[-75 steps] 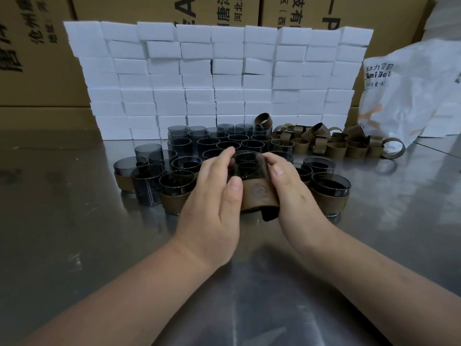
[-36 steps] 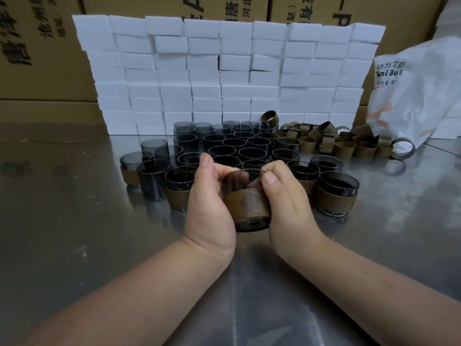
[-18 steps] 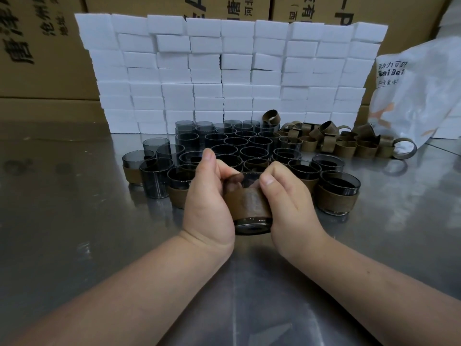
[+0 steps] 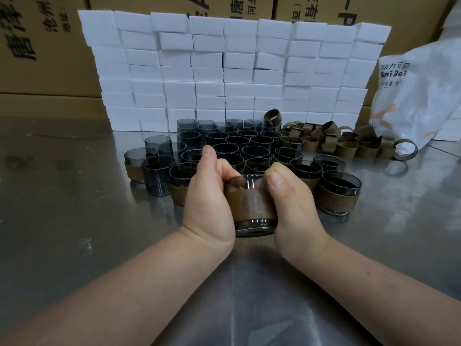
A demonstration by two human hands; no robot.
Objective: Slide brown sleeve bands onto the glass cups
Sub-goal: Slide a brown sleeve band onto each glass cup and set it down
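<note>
- Our left hand (image 4: pixel 212 203) and right hand (image 4: pixel 291 203) both grasp one glass cup (image 4: pixel 254 228). The fingers (image 4: pixel 275 178) curl round its two sides, and both thumbs sit up at the rim end of the cup.
- The cup lies between the fingers, tipped with its mouth away from us. It seems to be held just over the tabletop (image 4: pixel 74 221), though we cannot tell whether its base touches.
- The brown sleeve band (image 4: pixel 252 203) wraps the cup's middle, with dark glass showing below it at the base and a strip showing above it.
- We judge the step in hand to be seating the band, which looks nearly home.
- The next move calls for a small, even squeeze from both sides, since a lopsided push could skew a snug band on smooth glass.
- After that we would set the cup with the finished cups (image 4: pixel 339 196) just right of the fingers.
- Then comes a fresh one from the bare cups (image 4: pixel 237 142) beyond the fingers, and a sleeve from the loose bands (image 4: pixel 331 139) beyond and to the right.
</note>
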